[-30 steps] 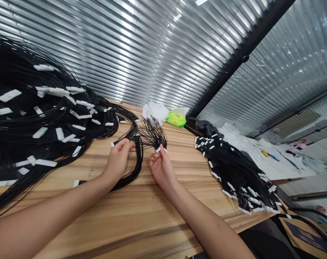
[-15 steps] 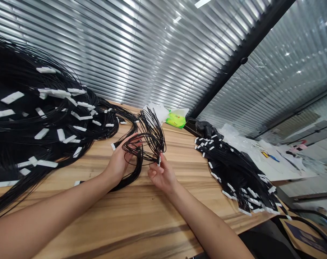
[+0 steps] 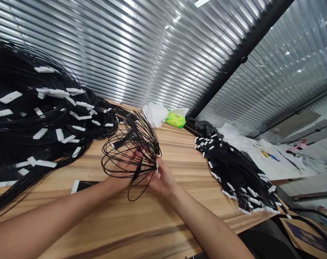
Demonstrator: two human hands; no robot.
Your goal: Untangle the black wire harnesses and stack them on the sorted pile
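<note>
Pinching white tab [image 3: 156, 166] in right hand [image 3: 162, 178], black cable loops [image 3: 131, 144] fanning up-left, left hand [image 3: 121, 169], grip unclear

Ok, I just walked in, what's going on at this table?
A person is holding a loose bunch of thin black cables in both hands above a wooden table. The right hand pinches the white tabs at the cable ends, while the left hand sits among the loops. A big heap of tabbed cables lies to the left, and a smaller bunch lies to the right.
</note>
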